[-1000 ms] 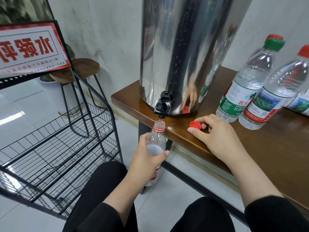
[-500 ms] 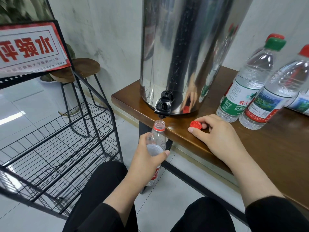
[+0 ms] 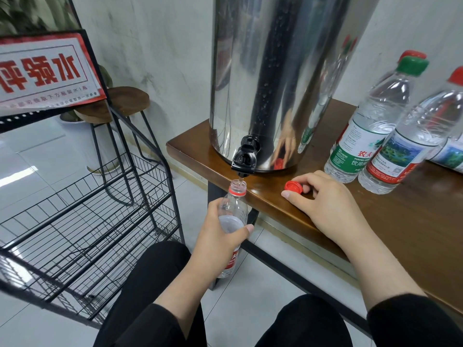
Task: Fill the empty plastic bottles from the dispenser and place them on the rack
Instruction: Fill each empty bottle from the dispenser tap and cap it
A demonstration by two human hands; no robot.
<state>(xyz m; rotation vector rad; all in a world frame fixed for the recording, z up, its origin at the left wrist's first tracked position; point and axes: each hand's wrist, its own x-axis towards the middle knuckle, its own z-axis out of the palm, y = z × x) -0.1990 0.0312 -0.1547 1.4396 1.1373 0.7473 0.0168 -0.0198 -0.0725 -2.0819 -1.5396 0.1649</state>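
Observation:
A steel dispenser (image 3: 275, 71) stands on the wooden table (image 3: 400, 221), its black tap (image 3: 245, 159) over the table's front edge. My left hand (image 3: 220, 241) grips an uncapped clear bottle (image 3: 234, 211) upright with its mouth right under the tap. Water runs into the bottle, which is partly filled. My right hand (image 3: 323, 201) rests on the table with its fingers curled round the bottle's red cap (image 3: 293, 187). The black wire rack (image 3: 87, 216) stands at the left, its shelves bare.
Several capped bottles stand at the table's right: one with a green cap (image 3: 370, 121) and one with a red cap (image 3: 413, 141) in front. A red-and-white sign (image 3: 45, 73) tops the rack. A wooden stool (image 3: 120, 103) stands behind the rack. My knees are below.
The water level in the bottle has risen slightly. Both hands hold their places.

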